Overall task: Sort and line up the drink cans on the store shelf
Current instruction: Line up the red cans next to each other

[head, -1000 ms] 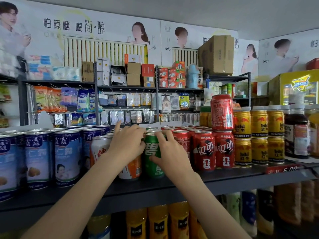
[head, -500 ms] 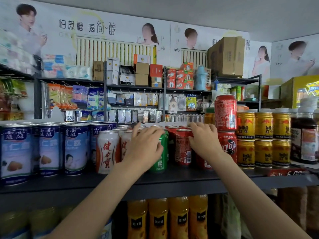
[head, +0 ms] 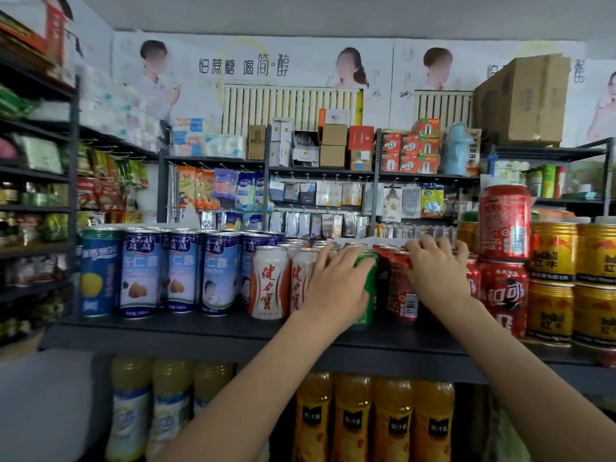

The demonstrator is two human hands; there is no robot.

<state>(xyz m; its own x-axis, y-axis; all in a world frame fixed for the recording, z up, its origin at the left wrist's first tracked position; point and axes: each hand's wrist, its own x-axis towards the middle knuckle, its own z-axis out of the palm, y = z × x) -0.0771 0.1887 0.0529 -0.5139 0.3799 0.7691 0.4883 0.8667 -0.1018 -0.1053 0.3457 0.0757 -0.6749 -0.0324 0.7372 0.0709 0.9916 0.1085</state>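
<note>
The blue cans [head: 180, 271] are standing at the left of the shelf [head: 186, 331], well clear of both hands, so little is threatening them. Next along, 2 white cans [head: 269, 282] with orange lettering are sitting just beside the left hand [head: 336, 288]; if that hand is shoving sideways, the nearer white can is likely to be getting knocked out of line or tipped into its neighbour.

The left hand is wrapping its grip around the green can [head: 366, 285], fingers curled over the can's top and front (the thumb is hidden, so how tightly it is squeezing cannot be told). The can is standing close to the shelf's front edge, so a pull toward the person is risking dragging it off onto the orange bottles [head: 373, 425] on the level below.

The right hand [head: 436, 278] is gripping a red can [head: 401, 291] near its rim, fingers bent over the top, the can showing a barcode at the front. Just right of that hand, 1 red can [head: 504, 221] is perching alone on top of the red row [head: 506, 298]; I judge this the greatest hazard, since any jolt from the right forearm or the row beneath is liable to be toppling it. The gold cans [head: 553, 281], stacked 2 high, are standing at the far right, near enough to be getting struck if it is falling that way.
</note>
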